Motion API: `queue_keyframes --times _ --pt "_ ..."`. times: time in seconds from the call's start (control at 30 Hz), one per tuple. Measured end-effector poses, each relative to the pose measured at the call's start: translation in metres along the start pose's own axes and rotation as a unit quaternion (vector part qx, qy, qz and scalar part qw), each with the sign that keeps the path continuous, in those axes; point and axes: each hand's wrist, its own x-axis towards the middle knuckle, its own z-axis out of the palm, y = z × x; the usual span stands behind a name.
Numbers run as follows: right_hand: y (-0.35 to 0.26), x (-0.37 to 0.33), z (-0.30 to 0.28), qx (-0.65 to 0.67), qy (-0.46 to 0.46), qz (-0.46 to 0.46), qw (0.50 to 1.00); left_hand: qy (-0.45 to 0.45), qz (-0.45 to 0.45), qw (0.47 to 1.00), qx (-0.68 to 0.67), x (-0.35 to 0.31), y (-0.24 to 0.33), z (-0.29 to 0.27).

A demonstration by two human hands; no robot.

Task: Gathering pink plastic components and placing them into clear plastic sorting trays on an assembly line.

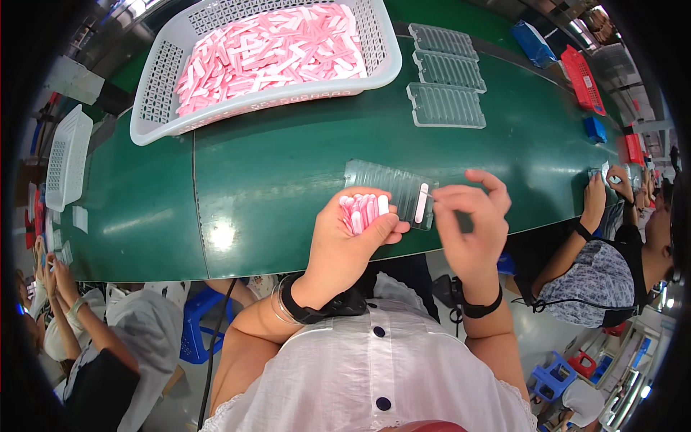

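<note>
My left hand is closed around a bunch of small pink-and-white strips with rounded ends. Just beyond it on the green table lies a clear plastic tray with ribbed slots, its near side partly covered by that hand. One pale strip rests in the slot at the tray's right end. Beside that strip is my right hand, thumb and forefinger brought together in a pinch, the other fingers raised. Whatever is between those fingertips, if anything, is too small to make out.
A large white plastic basket heaped with pink-and-white strips stands at the far left. Several clear slotted trays lie to its right. People sit at both sides; a co-worker's hands are at the right edge. Another white basket stands far left.
</note>
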Motion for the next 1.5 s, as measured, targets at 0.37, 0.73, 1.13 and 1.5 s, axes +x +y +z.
queue_keyframes --times 0.37,0.73,1.13,1.5 --pt "-0.020 0.005 -0.003 -0.025 -0.133 -0.005 0.991 -0.052 -0.015 0.993 0.106 -0.002 -0.001 0.001" --pt "0.006 0.011 0.000 0.195 -0.137 -0.080 0.968 -0.179 -0.176 0.967 -0.054 0.004 0.014 -0.012" --pt "-0.011 0.003 0.008 0.127 -0.150 0.109 0.974 -0.007 0.052 0.988 0.148 0.001 0.001 -0.003" --pt "0.017 0.018 0.007 0.275 -0.107 0.066 0.953 -0.073 -0.092 0.992 -0.035 0.004 0.009 -0.011"
